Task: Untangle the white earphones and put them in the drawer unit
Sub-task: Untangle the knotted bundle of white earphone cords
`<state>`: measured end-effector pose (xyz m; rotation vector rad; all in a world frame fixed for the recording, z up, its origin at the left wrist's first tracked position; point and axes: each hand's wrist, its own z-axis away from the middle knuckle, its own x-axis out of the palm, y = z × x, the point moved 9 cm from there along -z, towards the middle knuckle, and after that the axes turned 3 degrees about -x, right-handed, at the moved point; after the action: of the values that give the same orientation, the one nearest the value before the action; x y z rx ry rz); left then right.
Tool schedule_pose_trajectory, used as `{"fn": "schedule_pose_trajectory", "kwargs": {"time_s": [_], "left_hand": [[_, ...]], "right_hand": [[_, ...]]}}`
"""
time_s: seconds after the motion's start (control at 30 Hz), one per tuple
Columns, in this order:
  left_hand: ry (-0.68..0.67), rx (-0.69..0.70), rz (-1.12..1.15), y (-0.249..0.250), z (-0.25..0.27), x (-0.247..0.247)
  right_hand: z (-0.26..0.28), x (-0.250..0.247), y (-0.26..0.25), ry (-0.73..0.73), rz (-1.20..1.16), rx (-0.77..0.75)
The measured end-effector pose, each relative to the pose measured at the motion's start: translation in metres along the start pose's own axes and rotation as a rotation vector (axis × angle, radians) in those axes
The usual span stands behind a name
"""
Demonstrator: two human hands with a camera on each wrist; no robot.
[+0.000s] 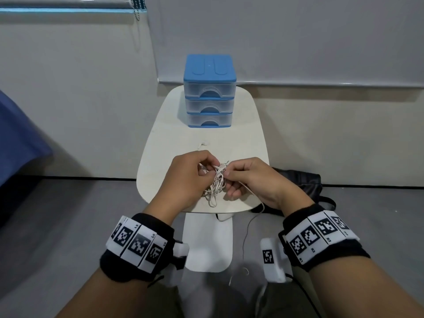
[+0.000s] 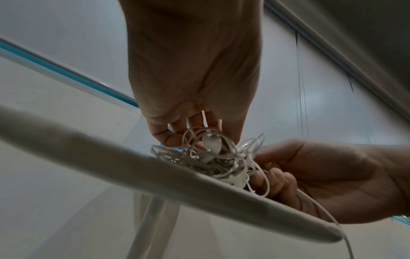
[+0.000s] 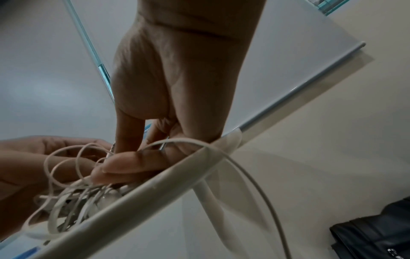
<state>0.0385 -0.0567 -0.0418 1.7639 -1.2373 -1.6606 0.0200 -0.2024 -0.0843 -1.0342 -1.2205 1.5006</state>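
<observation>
Honestly I was barely into it at this point. The white earphones (image 1: 215,182) were a knotted wad at the near edge of the little table (image 1: 174,143), my left hand (image 1: 183,177) pinching one side, my right hand (image 1: 253,180) pinching the other, one strand trailing off the edge. The drawer unit (image 1: 209,91) sat at the back, all three drawers closed. Untangling and stowing were both left, I reckoned.
</observation>
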Motion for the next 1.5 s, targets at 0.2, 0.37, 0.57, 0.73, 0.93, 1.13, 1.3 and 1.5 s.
{"fn": "schedule_pose_trajectory", "kwargs": {"time_s": [0.2,0.37,0.57,0.73,0.93,1.13,1.3,1.5], "left_hand": [[0.007,0.036,-0.073,0.007,0.0,-0.006],[-0.025,0.047,-0.073,0.012,-0.001,-0.008],[-0.057,0.028,0.016,0.019,-0.003,-0.014],[-0.051,-0.065,0.19,0.01,-0.008,-0.018],[0.054,-0.157,0.388,0.005,-0.007,-0.02],[0.001,-0.13,0.361,0.01,0.006,0.003],[-0.054,-0.032,0.196,0.016,0.014,0.017],[0.039,0.033,0.026,0.019,0.022,0.014]], "right_hand": [[0.003,-0.008,-0.003,0.185,-0.045,-0.061],[0.014,-0.014,-0.011,0.273,-0.041,-0.242],[0.018,-0.01,-0.018,0.24,0.062,-0.283],[0.016,-0.009,-0.018,0.265,0.052,-0.283],[0.015,-0.008,-0.016,0.3,0.077,-0.293],[0.018,-0.014,-0.031,0.462,0.139,-0.274],[0.019,-0.004,-0.065,0.404,0.203,-0.254],[0.02,-0.008,-0.084,0.356,-0.323,-0.179]]}}
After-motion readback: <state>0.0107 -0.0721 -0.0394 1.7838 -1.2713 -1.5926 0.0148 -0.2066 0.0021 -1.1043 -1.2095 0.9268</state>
